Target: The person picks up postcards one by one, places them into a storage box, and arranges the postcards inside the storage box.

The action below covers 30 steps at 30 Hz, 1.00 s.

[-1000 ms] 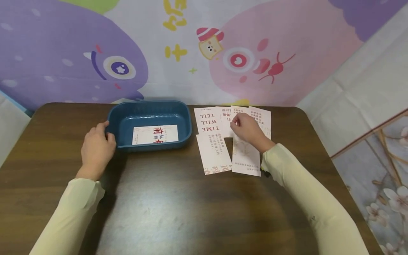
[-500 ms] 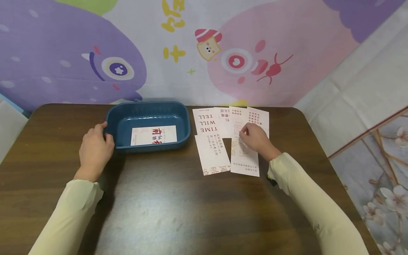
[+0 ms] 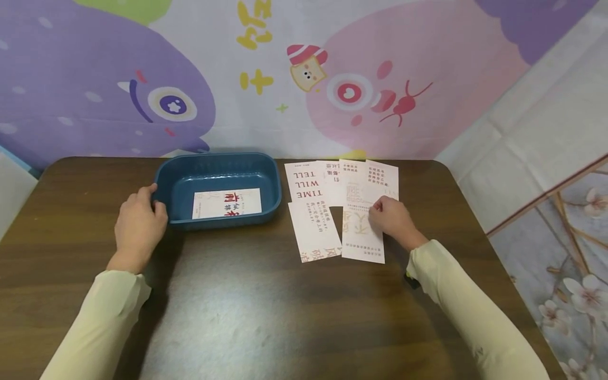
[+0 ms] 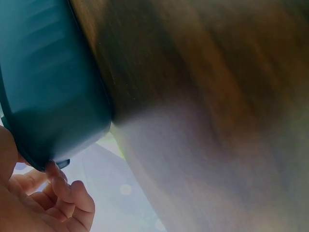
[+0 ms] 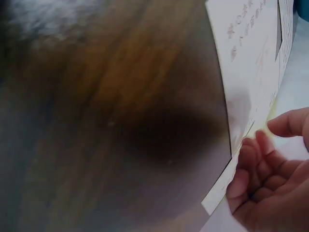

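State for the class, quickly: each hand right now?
Left hand: closed, holding the blue rectangular tray by its rim.
Right hand: open, loosely curled, holding nothing.

"How is the light in the head view?"
"Fairly even, middling bright. A broad pale glare spreads over the near part of the table (image 3: 266, 301), and a dark shadow runs beside the left sleeve (image 3: 95, 322)."
"Any shine on the box (image 3: 223, 224)?"
"Small highlights inside. Large print on the cards (image 3: 315, 235) reads sharply enough; the smallest goes soft."
"And the wrist views?"
"Dimmer and bluish, both. In the left one, the tabletop smears into blur with a milky haze, while the left hand (image 4: 43, 205) is clearer."
"The right?"
"Blurred wood again, glare in the top left corner, a dark patch near the right hand (image 5: 273, 181)."
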Each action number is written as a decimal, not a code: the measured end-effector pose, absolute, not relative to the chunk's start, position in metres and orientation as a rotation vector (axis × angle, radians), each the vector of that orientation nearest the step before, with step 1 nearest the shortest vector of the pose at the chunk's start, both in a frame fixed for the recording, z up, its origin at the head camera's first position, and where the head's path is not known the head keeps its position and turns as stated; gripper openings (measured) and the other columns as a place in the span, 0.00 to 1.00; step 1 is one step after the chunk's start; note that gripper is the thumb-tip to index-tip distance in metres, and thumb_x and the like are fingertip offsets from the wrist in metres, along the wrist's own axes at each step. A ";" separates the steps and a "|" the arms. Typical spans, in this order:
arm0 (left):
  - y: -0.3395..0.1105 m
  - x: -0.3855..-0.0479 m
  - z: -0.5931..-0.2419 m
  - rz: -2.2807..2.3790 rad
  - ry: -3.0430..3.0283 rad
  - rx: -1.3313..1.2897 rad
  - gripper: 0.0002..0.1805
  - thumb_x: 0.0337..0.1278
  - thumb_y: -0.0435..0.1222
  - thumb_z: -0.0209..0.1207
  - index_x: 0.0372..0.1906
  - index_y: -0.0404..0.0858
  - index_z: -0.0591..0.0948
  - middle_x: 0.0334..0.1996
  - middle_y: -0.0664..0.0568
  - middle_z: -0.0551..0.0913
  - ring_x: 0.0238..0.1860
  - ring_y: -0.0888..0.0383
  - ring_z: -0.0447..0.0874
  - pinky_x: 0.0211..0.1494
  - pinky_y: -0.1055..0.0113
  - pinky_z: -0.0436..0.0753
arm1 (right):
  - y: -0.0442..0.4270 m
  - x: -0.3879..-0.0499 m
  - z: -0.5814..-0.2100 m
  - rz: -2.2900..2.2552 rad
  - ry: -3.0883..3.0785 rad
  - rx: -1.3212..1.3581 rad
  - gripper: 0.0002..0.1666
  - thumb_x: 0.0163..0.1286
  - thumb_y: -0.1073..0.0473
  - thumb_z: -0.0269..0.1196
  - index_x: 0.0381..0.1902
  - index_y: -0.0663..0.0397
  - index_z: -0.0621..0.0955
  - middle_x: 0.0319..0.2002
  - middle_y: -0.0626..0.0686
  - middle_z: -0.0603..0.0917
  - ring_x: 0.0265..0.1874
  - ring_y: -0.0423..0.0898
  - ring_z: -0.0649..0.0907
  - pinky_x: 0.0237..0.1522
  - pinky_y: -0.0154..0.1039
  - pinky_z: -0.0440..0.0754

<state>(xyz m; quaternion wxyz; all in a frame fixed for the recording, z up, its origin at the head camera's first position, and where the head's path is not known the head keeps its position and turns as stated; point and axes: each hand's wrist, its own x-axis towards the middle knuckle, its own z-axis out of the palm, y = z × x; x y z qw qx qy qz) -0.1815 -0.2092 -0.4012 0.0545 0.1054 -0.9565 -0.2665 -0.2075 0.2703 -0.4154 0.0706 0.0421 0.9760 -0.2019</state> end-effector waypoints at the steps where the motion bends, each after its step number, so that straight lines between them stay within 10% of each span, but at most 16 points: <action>1: -0.209 -0.181 -0.401 -0.810 -2.905 0.321 0.27 0.64 0.36 0.39 0.66 0.30 0.63 0.57 0.27 0.69 0.55 0.31 0.66 0.55 0.36 0.68 | 0.272 -0.206 -0.416 -0.602 2.921 0.165 0.15 0.63 0.56 0.49 0.33 0.62 0.76 0.30 0.57 0.79 0.28 0.50 0.76 0.28 0.37 0.70; 16: -0.209 -0.180 -0.401 -0.805 -2.880 0.296 0.26 0.64 0.36 0.39 0.65 0.29 0.65 0.54 0.27 0.71 0.54 0.30 0.67 0.54 0.36 0.68 | 0.278 -0.195 -0.414 -0.513 2.824 0.337 0.26 0.61 0.43 0.52 0.10 0.52 0.69 0.10 0.46 0.65 0.12 0.42 0.64 0.14 0.33 0.59; 30: -0.209 -0.180 -0.402 -0.788 -2.878 0.294 0.26 0.63 0.35 0.39 0.64 0.30 0.65 0.53 0.27 0.71 0.53 0.30 0.67 0.52 0.36 0.69 | 0.270 -0.198 -0.415 -0.522 2.731 0.411 0.33 0.58 0.36 0.60 0.37 0.64 0.77 0.25 0.54 0.74 0.22 0.47 0.72 0.21 0.36 0.68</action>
